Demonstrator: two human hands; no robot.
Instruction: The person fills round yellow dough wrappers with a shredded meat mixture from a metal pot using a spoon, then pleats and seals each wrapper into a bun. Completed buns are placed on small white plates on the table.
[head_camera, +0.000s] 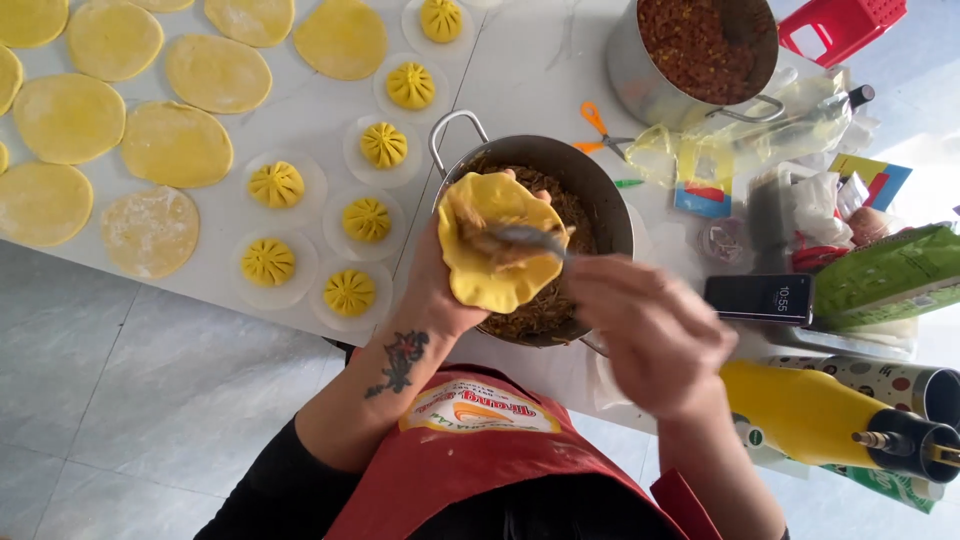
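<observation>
**Filling a yellow wrapper over the pot**

We cup the yellow dough wrapper (497, 243) in our left hand (432, 290) above the pot of filling (590, 190) — our right hand (650, 335) grips a spoon (525, 237), pressing filling into it. Pleated dumplings (350, 292) sit on the white table (520, 70) nearby.

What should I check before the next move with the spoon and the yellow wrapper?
1. Yellow dough wrapper cupped in left hand: ok.
2. Spoon held by right hand, over the wrapper: ok.
3. Filling on wrapper: ok, some there; amount cannot tell.
4. Wrapper held above the near filling pot: ok.
5. Wrapper edge free of tears: cannot tell.
6. Phone clear of the right hand: ok, apart.
</observation>
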